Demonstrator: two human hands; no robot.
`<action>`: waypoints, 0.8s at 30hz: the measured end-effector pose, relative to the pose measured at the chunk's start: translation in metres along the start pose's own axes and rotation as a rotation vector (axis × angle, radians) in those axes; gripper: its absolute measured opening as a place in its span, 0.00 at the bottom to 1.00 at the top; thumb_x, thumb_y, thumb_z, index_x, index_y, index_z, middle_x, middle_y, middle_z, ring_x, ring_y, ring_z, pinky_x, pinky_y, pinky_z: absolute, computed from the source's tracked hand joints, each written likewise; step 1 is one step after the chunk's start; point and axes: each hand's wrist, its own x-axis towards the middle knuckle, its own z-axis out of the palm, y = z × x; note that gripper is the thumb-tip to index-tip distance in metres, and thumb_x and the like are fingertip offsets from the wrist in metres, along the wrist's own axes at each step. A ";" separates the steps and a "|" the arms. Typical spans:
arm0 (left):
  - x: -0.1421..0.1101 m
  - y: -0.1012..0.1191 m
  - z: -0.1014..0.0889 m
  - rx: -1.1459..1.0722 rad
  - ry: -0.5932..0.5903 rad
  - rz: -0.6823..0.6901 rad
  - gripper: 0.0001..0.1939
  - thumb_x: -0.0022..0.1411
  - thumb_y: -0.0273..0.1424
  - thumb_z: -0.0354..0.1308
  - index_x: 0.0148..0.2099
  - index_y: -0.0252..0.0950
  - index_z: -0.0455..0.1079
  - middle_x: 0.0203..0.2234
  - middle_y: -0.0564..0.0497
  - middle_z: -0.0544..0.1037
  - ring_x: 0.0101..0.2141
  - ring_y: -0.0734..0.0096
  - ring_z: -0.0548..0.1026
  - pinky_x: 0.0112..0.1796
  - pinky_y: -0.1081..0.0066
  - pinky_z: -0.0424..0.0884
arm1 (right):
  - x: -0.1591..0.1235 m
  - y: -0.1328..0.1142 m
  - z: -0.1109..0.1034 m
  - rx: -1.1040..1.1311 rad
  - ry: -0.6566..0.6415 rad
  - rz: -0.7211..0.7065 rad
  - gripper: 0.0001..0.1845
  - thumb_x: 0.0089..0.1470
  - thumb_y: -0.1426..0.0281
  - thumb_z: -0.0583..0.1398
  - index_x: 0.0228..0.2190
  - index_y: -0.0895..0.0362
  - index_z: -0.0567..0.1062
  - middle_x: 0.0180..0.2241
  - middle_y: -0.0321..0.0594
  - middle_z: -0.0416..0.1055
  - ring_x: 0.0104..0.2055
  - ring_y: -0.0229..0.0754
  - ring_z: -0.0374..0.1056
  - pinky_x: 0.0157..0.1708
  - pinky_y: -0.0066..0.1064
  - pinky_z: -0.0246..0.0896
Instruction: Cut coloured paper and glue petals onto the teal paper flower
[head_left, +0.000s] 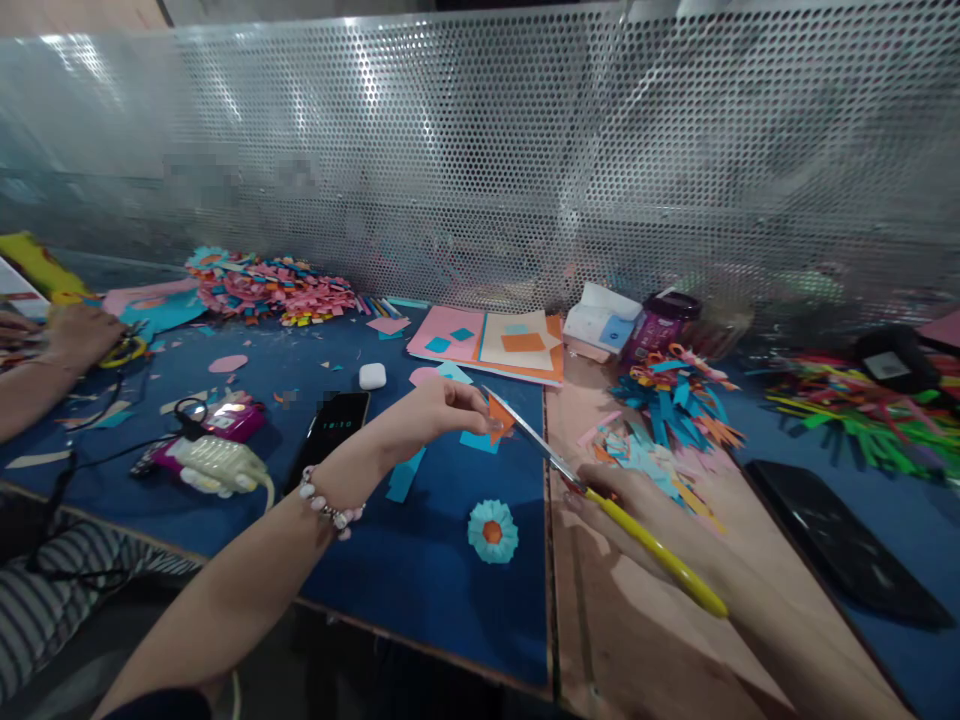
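My left hand (450, 405), with a beaded bracelet at the wrist, pinches a small piece of orange paper (499, 414) above the blue tabletop. My right hand (637, 505) is closed on yellow-handled scissors (654, 549), whose metal blades reach toward the orange paper. Whether the blades touch it, I cannot tell. Below the blades lies a light-blue paper flower (493, 533) with an orange centre. Close under my left hand are blue paper pieces (406, 476).
Paper sheets (444, 330) lie at the back, beside a purple jar (666, 318) and fringed paper bundles (671, 400). Left are a phone (330, 425), a white case (372, 376) and a glue gun (217, 455). A black phone (844, 540) lies right. Another person's hand (79, 340) works far left.
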 end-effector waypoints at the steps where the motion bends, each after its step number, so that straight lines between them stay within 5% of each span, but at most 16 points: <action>1: 0.000 0.000 0.000 -0.004 -0.006 0.002 0.05 0.47 0.27 0.62 0.25 0.33 0.68 0.31 0.47 0.77 0.34 0.70 0.74 0.41 0.68 0.66 | 0.000 0.000 0.000 -0.003 0.001 0.002 0.15 0.53 0.62 0.51 0.23 0.57 0.67 0.22 0.36 0.65 0.24 0.37 0.60 0.23 0.27 0.52; 24: 0.001 0.003 -0.001 -0.035 -0.006 -0.065 0.07 0.46 0.28 0.64 0.24 0.33 0.68 0.33 0.48 0.77 0.36 0.70 0.74 0.37 0.72 0.66 | 0.000 0.008 0.005 -0.084 0.048 -0.035 0.15 0.53 0.65 0.52 0.18 0.57 0.65 0.18 0.33 0.62 0.22 0.35 0.56 0.22 0.26 0.48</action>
